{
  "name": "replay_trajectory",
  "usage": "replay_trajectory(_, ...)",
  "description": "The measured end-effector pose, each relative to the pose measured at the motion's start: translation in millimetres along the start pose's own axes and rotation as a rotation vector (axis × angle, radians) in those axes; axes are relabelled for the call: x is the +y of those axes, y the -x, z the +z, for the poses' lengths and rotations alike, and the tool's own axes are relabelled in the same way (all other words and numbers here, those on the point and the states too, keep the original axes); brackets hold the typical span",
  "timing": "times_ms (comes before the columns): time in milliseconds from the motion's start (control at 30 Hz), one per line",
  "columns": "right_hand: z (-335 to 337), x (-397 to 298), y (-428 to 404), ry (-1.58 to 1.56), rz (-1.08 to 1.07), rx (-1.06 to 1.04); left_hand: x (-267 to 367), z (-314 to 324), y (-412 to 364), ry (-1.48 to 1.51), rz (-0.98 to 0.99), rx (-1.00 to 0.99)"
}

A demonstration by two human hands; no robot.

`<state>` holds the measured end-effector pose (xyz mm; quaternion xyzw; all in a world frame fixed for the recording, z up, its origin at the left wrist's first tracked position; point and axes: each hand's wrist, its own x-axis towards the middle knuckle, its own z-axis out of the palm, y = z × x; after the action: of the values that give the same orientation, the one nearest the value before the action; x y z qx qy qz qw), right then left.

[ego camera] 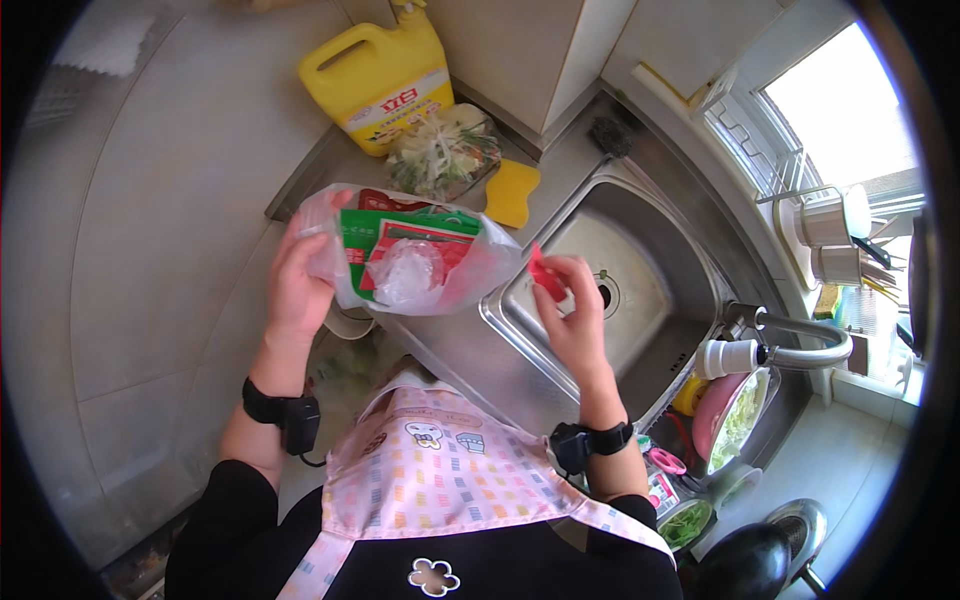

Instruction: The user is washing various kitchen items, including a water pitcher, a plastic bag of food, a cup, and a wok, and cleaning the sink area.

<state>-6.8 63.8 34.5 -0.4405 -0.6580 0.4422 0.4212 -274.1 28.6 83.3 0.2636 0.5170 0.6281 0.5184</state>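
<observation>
My left hand (306, 262) grips the left side of a translucent white plastic bag (480, 274), which is held over the steel counter beside the sink. Inside the open bag lie a green packet (356, 229), a red packet (457, 253) and a crumpled clear plastic bundle (409, 270). My right hand (574, 307) pinches a small red piece (546, 277), its material unclear, above the near left edge of the sink basin (622, 240). The right hand is apart from the bag.
Behind the bag stand a yellow detergent jug (382, 75), a plastic bag of vegetables (446, 150) and a yellow sponge (512, 193). A faucet (802, 349) reaches in from the right. Near it are a pink bowl of shredded vegetable (724, 420), pink-handled scissors (666, 460) and a black pan (742, 562).
</observation>
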Motion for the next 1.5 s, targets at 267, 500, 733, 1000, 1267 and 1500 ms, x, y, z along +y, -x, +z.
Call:
replay_trajectory(267, 108.1, -53.4, -45.2, 0.255, -0.557, -0.288, 34.8, -20.9, -0.5, 0.149, -0.070, -0.148)
replay_trajectory(500, 109.7, -35.8, -44.7, 0.880, -0.374, -0.327, 64.8, -93.6, -40.0, 0.196, 0.021, -0.107)
replay_trajectory(733, 170.3, -32.3, -78.4, 0.900, -0.403, -0.395, 79.8, -141.3, -64.7, 0.121, 0.153, 0.001)
replay_trajectory(1000, 215.9, -10.0, -110.2, 0.904, -0.349, -0.283, 85.5, -153.6, -71.2, 0.170, 0.110, 0.019)
replay_trajectory(1267, 182.2, -54.3, -101.9, 0.735, -0.276, -0.022, 46.3, -186.9, -71.9, -0.110, 0.038, -0.018)
replay_trajectory(1500, 114.3, -55.2, 11.3, 0.625, -0.013, -0.015, 46.9, -170.9, -38.0, -0.756, 0.713, 0.231)
